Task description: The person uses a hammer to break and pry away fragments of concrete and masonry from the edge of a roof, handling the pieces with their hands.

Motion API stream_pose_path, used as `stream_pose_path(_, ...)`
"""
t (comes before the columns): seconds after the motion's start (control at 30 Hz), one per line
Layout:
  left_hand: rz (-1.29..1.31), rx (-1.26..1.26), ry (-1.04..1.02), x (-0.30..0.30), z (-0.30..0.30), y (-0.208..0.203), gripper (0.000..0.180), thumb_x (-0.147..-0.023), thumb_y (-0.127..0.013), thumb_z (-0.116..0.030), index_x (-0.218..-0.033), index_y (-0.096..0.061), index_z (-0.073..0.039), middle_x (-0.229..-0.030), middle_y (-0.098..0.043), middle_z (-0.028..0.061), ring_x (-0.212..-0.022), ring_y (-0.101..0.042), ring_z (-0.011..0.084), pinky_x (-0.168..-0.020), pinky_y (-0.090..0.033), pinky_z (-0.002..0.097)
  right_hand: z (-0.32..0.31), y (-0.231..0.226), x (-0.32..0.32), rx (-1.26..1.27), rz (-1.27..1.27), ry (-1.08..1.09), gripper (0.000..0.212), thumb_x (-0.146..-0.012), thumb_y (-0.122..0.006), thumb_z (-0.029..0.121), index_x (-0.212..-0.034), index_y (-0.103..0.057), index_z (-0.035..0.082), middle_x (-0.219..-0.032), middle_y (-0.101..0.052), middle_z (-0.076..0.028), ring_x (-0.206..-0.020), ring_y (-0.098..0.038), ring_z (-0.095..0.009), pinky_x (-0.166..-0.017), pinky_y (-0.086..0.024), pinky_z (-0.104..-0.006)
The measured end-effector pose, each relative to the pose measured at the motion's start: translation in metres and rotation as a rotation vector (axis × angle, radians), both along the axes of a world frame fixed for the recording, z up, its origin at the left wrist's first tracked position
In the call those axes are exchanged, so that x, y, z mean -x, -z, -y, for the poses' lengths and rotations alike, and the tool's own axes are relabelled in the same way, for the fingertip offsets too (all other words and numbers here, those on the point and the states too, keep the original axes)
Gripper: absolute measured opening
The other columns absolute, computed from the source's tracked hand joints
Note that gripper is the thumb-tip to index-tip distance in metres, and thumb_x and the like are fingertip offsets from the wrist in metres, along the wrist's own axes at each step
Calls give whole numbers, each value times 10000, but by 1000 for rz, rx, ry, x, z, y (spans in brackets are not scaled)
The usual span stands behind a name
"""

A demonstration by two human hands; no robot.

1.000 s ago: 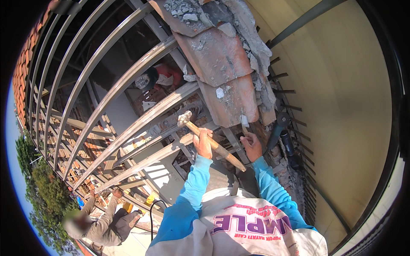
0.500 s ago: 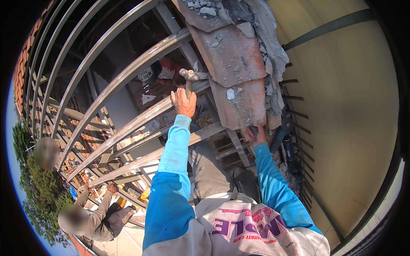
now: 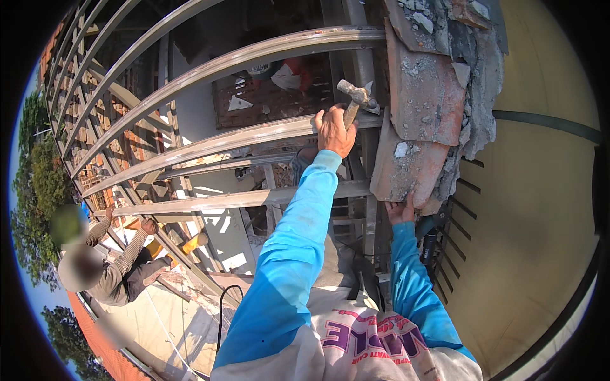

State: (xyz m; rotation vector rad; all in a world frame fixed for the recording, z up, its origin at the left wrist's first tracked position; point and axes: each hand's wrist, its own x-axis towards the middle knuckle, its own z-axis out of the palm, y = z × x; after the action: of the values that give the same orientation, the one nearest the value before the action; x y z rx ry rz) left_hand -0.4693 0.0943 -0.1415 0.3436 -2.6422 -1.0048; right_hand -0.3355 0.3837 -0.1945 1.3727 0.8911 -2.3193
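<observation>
Far left, a co-worker [image 3: 117, 279] grips the framing; beams [image 3: 254, 138] cross between. The left hand [image 3: 335, 134], closed round the hammer [image 3: 359, 95], has swung farther out, just left of the roof tiles [image 3: 410, 168]! Right hand [image 3: 400, 213] meets their near edge (gripping? can't tell), crumbled mortar [image 3: 483, 108] crowding the right.

The beams [image 3: 254, 135] stand in a row w/ gaps btw. them, and at their R ends are the tiles [image 3: 424, 95], which overlap each other. Along the tiles' R edge lies rough grey mortar [image 3: 483, 95]. On the upper tiles are many pcs. of grey rubble [image 3: 421, 22]; on the lowest, one white chip [image 3: 401, 150] w/ some dust [image 3: 412, 167].
</observation>
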Motion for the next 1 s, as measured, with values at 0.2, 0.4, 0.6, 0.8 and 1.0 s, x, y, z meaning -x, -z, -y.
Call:
stream_pose_path(0.2,107,-14,-19,-1,-2,-6,403,-825,-693,-266,-1086,-467,-58,-1106,-586,143,-1128,-535,306,-1100,-207,505,-6,13,3,-39,36,-6,761,-822,-702,503,-1427,-386,166,-1442,-441,-54,-1319,-418,-279,-1101,-344,-508)
stream_pose_path(0.4,180,10,-6,-3,1,-10,369,-847,-674,-280,-1072,-480,-63,-1120,-593,135,-1179,-500,277,-1119,-190,494,-7,1,3,24,-14,51,802,-801,-691,556,-1429,-390,159,-1437,-462,-53,-1301,-444,-289,-1079,-375,-508)
stream_pose_path(0.6,162,69,-11,3,-2,-11,368,-832,-693,-282,-1055,-489,-72,-1069,-591,114,-1131,-524,273,-1100,-214,484,-1,-6,-3,32,-145,115,724,-832,-687,492,-1409,-423,144,-1404,-502,-53,-1273,-484,-274,-1080,-389,-474)
stream_pose_path(0.8,167,178,-24,1,0,-2,397,-849,-680,-320,-1085,-508,-50,-1036,-605,133,-1112,-530,288,-1097,-227,460,-4,5,-20,116,-279,156,617,-879,-676,369,-1390,-439,116,-1374,-531,-60,-1248,-514,-254,-1080,-400,-448)
stream_pose_path(1.0,130,237,-2,5,0,7,374,-857,-672,-304,-1062,-507,-39,-995,-609,160,-1059,-543,326,-1072,-257,472,-6,-6,-19,277,-345,164,507,-919,-642,257,-1367,-454,114,-1352,-545,-73,-1234,-526,-260,-1056,-426,-454)
